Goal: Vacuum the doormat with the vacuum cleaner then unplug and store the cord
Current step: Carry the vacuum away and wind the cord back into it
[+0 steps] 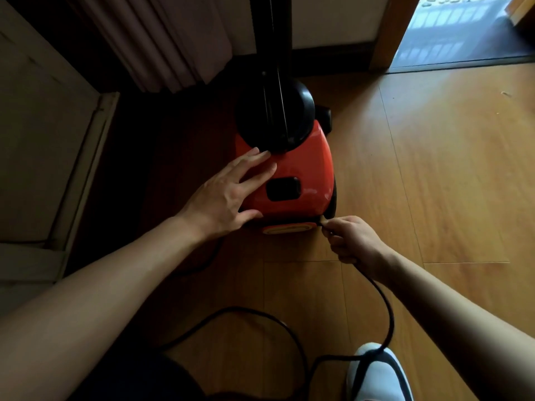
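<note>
1. The cord [388, 314] loops across a shoe [376, 371]; if pulled, it may snag there.
2. The right hand [351, 240] is fisted round the cord at the vacuum cleaner's [301, 166] rear; the left hand [228, 192] lies flat on its red body.
3. The cord's far end is out of view; the dark doormat [469, 47] is cut off.

You are over a wood-plank floor [434, 169]. The red vacuum cleaner [289, 180] stands on it at the centre of the frame. Its black cord [391, 319] loops across the boards along the bottom, and your white shoe [376, 377] rests at lower right.
</note>
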{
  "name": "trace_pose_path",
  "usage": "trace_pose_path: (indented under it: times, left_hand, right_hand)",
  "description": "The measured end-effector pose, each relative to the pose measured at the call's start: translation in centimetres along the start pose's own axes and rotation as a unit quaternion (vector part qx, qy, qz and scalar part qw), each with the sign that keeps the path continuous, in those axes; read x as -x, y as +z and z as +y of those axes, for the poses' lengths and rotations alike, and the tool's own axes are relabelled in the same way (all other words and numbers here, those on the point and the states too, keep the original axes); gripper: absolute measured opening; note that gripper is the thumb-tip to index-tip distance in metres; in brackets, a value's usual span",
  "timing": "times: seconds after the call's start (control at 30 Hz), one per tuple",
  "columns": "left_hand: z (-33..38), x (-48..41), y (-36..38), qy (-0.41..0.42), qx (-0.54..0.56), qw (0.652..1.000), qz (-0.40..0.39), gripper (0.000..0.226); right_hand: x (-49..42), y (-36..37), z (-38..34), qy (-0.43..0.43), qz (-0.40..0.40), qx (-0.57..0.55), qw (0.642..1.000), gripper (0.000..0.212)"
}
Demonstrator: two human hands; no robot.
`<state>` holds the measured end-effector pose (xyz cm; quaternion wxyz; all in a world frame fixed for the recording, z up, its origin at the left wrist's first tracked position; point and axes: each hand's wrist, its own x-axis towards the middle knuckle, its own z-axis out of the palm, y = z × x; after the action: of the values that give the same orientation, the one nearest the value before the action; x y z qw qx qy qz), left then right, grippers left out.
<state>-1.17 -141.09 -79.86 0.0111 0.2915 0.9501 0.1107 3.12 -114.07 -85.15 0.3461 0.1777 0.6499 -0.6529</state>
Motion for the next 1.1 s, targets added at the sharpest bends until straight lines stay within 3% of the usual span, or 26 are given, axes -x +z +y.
trace_pose_path:
  times: [0.23,0.37,0.5,0.63,0.7,0.83,1.0,1.1]
  left_hand:
    - [0.2,-0.1,0.0,-0.002,-0.02,1.0,0.016,0.093]
    - [0.3,-0.2,-0.1,-0.009,-0.024,0.999,0.029,0.091]
    - [0.3,-0.4,-0.3,-0.012,-0.022,0.999,0.031,0.087]
    - [0.4,-0.4,-0.3,-0.014,-0.024,0.999,0.032,0.086]
    - [0.5,-0.3,-0.4,-0.018,-0.025,0.999,0.034,0.087]
    - [1.1,-0.3,-0.1,-0.027,-0.03,0.999,0.023,0.092]
    - [1.2,0.0,0.0,-0.018,-0.046,0.999,-0.007,0.104]
    - [1.2,0.1,0.1,-0.013,-0.061,0.998,-0.01,0.109]
  right_hand:
    - [2.7,4.7,-2.0,-0.085,0.047,0.071,0.993,0.036]
    - [3.1,8.8,-1.3,-0.083,0.069,0.058,0.992,0.034]
    - [3.0,12.1,0.0,-0.041,0.066,-0.066,0.995,0.029]
    - [2.4,14.5,1.1,0.03,-0.015,-0.222,0.974,0.035]
    - [1.4,15.4,1.4,0.038,-0.035,-0.245,0.968,0.044]
    - [-1.0,16.7,2.3,0.036,-0.028,-0.21,0.977,0.059]
    - [-2.9,14.6,3.7,0.016,-0.033,-0.141,0.989,0.049]
    - [-2.9,12.4,4.3,0.051,-0.06,-0.109,0.991,0.045]
